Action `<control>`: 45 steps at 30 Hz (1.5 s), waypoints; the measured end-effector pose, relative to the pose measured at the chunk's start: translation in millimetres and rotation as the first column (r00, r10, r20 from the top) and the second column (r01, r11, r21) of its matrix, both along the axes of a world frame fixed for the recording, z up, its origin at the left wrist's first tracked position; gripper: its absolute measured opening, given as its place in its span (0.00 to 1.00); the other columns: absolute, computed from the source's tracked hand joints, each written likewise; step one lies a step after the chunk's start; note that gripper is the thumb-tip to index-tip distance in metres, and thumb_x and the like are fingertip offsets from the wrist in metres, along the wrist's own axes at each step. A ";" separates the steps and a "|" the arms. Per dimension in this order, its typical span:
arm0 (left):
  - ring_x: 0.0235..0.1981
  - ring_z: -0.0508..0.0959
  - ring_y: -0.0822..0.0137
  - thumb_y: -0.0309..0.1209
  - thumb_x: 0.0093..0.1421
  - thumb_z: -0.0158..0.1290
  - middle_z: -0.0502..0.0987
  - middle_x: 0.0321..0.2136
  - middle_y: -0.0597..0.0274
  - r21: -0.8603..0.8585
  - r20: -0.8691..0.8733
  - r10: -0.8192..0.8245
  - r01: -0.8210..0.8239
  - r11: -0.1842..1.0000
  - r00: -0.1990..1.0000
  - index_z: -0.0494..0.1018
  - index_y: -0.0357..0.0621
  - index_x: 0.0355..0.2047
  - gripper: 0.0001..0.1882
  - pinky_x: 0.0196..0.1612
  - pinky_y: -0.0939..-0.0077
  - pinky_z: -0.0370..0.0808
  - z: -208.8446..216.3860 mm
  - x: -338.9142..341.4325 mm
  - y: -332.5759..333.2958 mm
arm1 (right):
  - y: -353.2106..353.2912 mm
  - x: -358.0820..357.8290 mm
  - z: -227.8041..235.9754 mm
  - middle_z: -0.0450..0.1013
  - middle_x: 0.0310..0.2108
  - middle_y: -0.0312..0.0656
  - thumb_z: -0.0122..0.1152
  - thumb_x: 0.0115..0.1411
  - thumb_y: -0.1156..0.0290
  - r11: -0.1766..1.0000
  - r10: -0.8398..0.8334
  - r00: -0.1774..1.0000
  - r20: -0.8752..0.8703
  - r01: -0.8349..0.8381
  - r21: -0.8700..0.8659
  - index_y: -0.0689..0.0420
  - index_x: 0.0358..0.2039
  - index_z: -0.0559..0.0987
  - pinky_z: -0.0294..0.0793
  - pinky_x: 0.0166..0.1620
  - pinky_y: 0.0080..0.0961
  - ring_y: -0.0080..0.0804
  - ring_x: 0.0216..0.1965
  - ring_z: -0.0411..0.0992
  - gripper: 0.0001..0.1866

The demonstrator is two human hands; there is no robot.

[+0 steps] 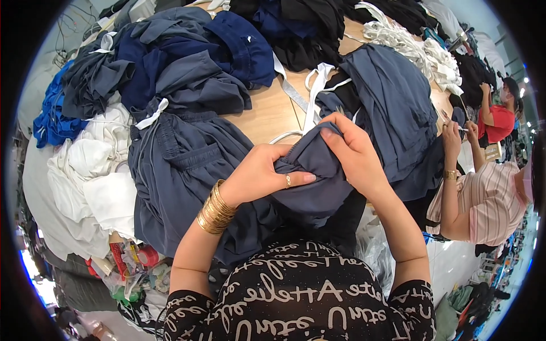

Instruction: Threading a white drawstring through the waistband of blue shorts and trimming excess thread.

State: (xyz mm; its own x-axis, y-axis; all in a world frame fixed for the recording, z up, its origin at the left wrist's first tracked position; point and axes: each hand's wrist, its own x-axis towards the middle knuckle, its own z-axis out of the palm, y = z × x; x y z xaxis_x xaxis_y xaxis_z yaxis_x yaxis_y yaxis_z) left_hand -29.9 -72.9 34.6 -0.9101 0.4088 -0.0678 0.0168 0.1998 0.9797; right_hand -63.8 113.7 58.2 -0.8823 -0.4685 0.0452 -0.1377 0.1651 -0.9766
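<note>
A slate-grey garment [318,196] is stretched between my hands above the table's near edge. My left hand [267,173] is closed on its gathered edge, thumb lying over the cloth. Gold bangles circle that wrist, and a ring shows on a finger. My right hand [355,153] pinches the cloth's upper fold between thumb and fingers. Small dark pointed tips stick out just beyond the right fingers; I cannot tell what they belong to. To the left lies a pile of slate-grey garments with elastic waistbands [193,153], a white strip tied round its top.
White cloth [108,176] lies at the left, navy garments [244,48] at the back. A grey pile [392,102] sits right of my hands, near white strips [313,102] on the wooden table [267,113]. A co-worker in a striped top [489,199] works at the right.
</note>
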 end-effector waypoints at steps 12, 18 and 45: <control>0.28 0.70 0.80 0.32 0.47 0.62 0.76 0.25 0.66 0.135 0.076 -0.127 0.115 0.984 0.989 0.72 0.33 0.34 0.17 0.36 0.82 0.70 -3.2 1.8 -5.6 | -15.3 -5.8 -4.5 0.67 0.24 0.33 0.47 0.62 0.70 0.997 -0.061 0.991 0.118 0.067 -0.046 0.65 0.33 0.70 0.64 0.32 0.16 0.15 0.27 0.61 0.09; 0.31 0.72 0.80 0.33 0.48 0.62 0.77 0.28 0.66 0.270 0.223 -0.057 -0.005 0.963 0.973 0.73 0.33 0.35 0.18 0.39 0.83 0.70 5.1 5.7 0.7 | -15.9 -5.9 -1.3 0.67 0.23 0.33 0.47 0.62 0.70 0.995 -0.056 0.988 0.141 0.068 -0.078 0.64 0.32 0.70 0.64 0.32 0.16 0.15 0.27 0.61 0.09; 0.28 0.72 0.82 0.31 0.47 0.63 0.76 0.27 0.68 0.225 0.195 -0.065 0.019 0.974 0.979 0.74 0.34 0.33 0.16 0.35 0.85 0.70 7.0 4.9 4.9 | -20.0 -7.5 0.5 0.65 0.24 0.28 0.47 0.61 0.72 0.998 -0.063 0.997 0.046 0.064 -0.024 0.62 0.31 0.70 0.62 0.33 0.11 0.10 0.28 0.60 0.06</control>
State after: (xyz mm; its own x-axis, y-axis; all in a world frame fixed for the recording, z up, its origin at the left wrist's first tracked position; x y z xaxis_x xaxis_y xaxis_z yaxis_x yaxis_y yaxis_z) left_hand -25.0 -68.1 41.6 -0.8688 0.4718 -0.1504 -0.1802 -0.0184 0.9835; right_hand -71.3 93.6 58.7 -0.9117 -0.4105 0.0156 -0.0829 0.1467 -0.9857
